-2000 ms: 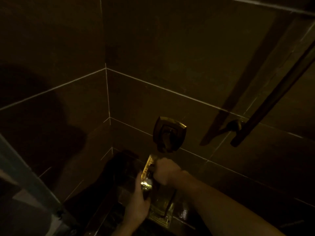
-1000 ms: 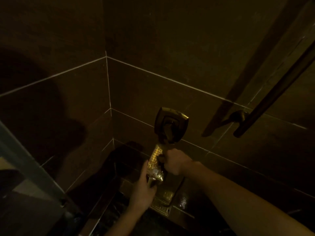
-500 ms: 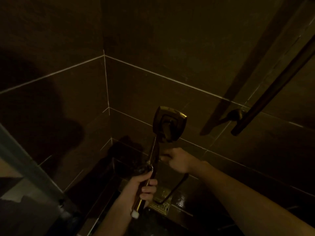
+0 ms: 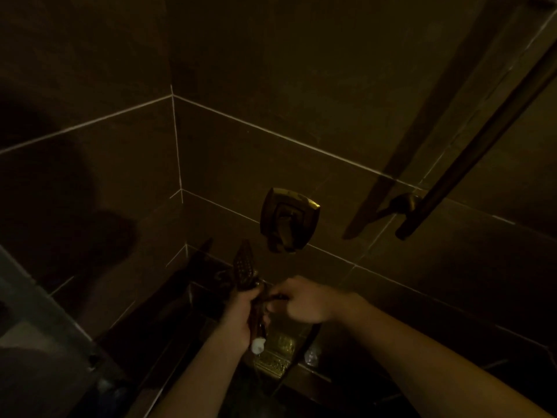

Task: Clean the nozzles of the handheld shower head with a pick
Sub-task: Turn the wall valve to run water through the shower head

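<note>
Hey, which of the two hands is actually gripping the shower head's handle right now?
The left hand: it wraps the shower head handle, while the right hand pinches beside it.

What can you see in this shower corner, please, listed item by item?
Shower head: one, brass-toned, nozzle face showing, above the left hand.
Wall control: one, brass, on the right wall above the hands.
Rail: one, dark, slanting along the right wall.
Drain: one, gold, floor below the hands.
Tiles: many, dark brown, pale grout.
Left hand: gripping the handle.
Right hand: closed beside it; pick too dim to see.
</note>
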A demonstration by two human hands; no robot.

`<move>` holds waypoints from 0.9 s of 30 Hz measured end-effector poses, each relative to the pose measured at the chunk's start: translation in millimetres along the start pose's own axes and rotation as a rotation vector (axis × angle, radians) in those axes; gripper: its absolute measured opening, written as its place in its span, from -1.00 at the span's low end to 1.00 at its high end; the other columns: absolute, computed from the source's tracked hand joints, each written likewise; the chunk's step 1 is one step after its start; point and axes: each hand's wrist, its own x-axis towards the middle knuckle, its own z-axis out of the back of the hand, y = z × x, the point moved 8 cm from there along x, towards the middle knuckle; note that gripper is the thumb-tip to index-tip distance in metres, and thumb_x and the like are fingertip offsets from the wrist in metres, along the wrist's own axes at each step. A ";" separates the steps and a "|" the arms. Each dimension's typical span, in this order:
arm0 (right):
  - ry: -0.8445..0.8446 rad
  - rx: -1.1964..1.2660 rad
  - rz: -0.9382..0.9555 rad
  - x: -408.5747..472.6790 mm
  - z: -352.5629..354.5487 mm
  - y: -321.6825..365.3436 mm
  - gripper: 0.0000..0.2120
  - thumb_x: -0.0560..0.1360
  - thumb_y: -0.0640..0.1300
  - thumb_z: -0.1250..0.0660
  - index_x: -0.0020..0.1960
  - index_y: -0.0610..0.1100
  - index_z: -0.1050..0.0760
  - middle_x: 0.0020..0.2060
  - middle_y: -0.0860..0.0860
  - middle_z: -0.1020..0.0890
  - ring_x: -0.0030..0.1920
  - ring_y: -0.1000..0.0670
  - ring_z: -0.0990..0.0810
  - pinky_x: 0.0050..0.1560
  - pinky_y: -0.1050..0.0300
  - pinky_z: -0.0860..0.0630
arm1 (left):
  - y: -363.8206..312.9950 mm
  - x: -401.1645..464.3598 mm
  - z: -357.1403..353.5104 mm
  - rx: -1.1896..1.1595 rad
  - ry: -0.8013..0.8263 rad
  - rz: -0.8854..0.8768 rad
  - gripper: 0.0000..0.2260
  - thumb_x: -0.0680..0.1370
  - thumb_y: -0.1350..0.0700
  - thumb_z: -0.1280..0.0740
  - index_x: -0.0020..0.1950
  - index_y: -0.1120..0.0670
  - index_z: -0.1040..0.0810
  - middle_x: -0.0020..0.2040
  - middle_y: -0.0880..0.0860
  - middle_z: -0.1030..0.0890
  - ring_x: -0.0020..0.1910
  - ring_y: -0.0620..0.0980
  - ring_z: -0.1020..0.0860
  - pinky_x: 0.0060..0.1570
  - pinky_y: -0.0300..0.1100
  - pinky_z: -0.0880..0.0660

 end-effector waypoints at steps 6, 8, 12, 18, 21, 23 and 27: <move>0.028 -0.122 0.027 -1.9 -0.2 12.2 -0.84 0.60 0.06 -0.19 0.09 0.11 -0.51 -0.18 0.16 -0.54 -0.16 0.09 -0.53 -0.13 0.07 -0.46 | -36.7 3.9 0.8 -0.147 -0.086 -0.314 -0.43 0.58 0.24 -0.39 0.51 -0.19 -0.37 0.30 0.15 -0.62 0.18 0.24 -0.64 0.11 0.25 -0.60; -0.027 -0.209 0.008 1.1 6.6 6.8 -0.83 0.57 0.04 -0.20 0.06 0.03 -0.51 -0.15 0.04 -0.58 -0.15 0.00 -0.57 -0.13 0.01 -0.52 | -50.5 -1.3 -2.8 -0.078 -0.113 -0.396 -0.26 0.58 0.25 -0.39 0.57 -0.34 -0.17 0.22 0.10 -0.59 0.03 0.12 -0.63 0.00 0.14 -0.61; -0.251 -0.283 -0.127 13.9 33.0 -18.1 -0.75 0.57 -0.04 -0.23 0.20 -0.11 -0.43 0.02 -0.14 -0.59 0.02 -0.20 -0.60 -0.14 0.03 -0.47 | -76.4 -13.5 -5.3 0.274 -0.177 -0.646 -0.15 0.62 0.25 -0.36 0.56 -0.43 0.06 0.19 0.15 -0.62 -0.28 0.07 -0.60 -0.42 -0.06 -0.54; -0.529 -0.116 -0.243 53.9 57.1 -60.8 -0.63 0.60 -0.08 -0.26 0.38 -0.12 -0.37 0.18 -0.19 -0.51 0.11 -0.25 -0.58 0.04 -0.03 -0.50 | -89.0 -30.4 -4.1 0.584 -0.188 -0.868 -0.15 0.61 0.27 -0.36 0.64 -0.27 0.09 0.38 -0.19 -0.34 0.29 -0.14 -0.40 0.19 -0.09 -0.42; -0.496 -0.080 -0.264 75.2 57.1 -85.3 -0.65 0.59 -0.03 -0.27 0.36 -0.07 -0.48 0.23 -0.18 -0.46 0.14 -0.25 -0.57 0.15 -0.02 -0.49 | -90.0 -21.8 7.6 0.631 -0.164 -0.851 -0.13 0.60 0.26 -0.38 0.62 -0.32 0.08 0.41 -0.20 -0.37 0.32 -0.18 -0.41 0.20 -0.11 -0.41; -0.465 -0.057 -0.268 89.0 56.8 -101.4 -0.68 0.58 -0.02 -0.29 0.29 -0.10 -0.54 0.20 -0.17 -0.56 0.14 -0.19 -0.58 0.14 -0.01 -0.51 | -92.5 -19.0 13.4 0.619 -0.157 -0.827 -0.13 0.60 0.26 -0.38 0.62 -0.33 0.08 0.40 -0.25 -0.36 0.35 -0.20 -0.42 0.23 -0.06 -0.45; -0.416 -0.038 -0.356 111.9 54.6 -130.4 -0.73 0.59 -0.03 -0.28 0.24 -0.08 -0.56 0.12 -0.11 -0.64 0.08 -0.10 -0.62 0.03 0.05 -0.53 | -99.2 -7.8 24.6 0.576 -0.162 -0.780 -0.11 0.59 0.25 -0.39 0.59 -0.41 0.09 0.44 -0.27 -0.37 0.36 0.08 -0.54 0.08 0.20 -0.62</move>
